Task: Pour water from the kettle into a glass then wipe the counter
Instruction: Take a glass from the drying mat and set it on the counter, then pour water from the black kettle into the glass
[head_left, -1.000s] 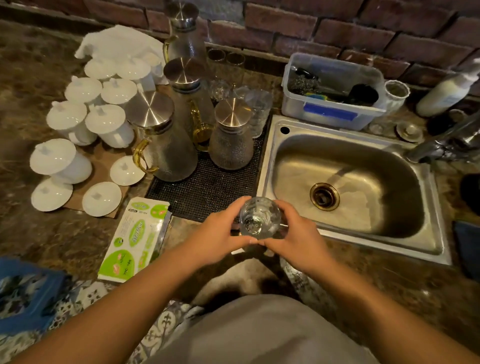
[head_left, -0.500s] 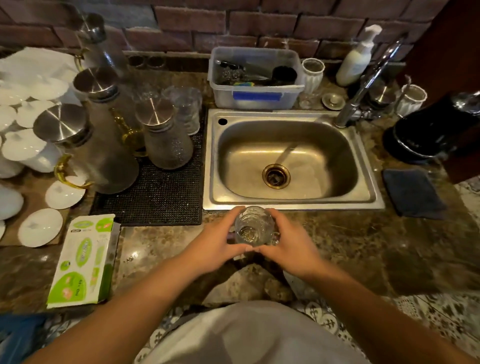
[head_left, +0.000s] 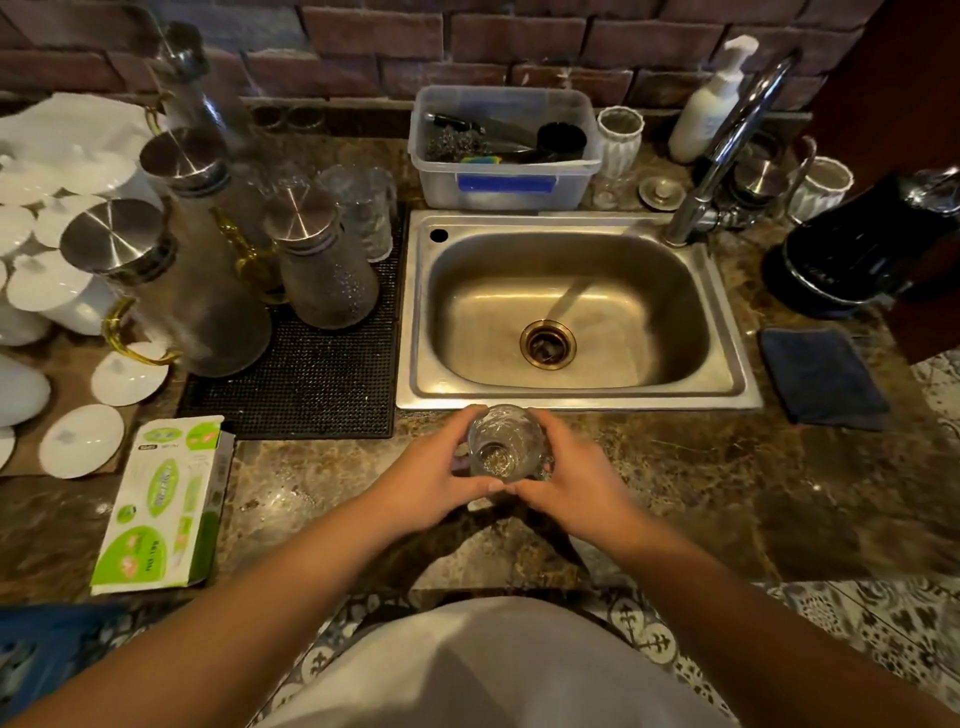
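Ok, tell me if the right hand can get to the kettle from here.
Probably yes, once it lets go of the glass. The kettle stands on the right hand's side, with only bare counter and a cloth between.

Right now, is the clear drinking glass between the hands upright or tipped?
Upright. The clear drinking glass shows its open rim facing up at the camera, base visible through it, with the left hand and right hand cupping its sides.

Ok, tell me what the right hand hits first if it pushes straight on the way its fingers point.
The right hand points up and to the left, already wrapped on the glass, so it would push the glass first, then meet the left hand cupping its other side. Depth past that is unclear.
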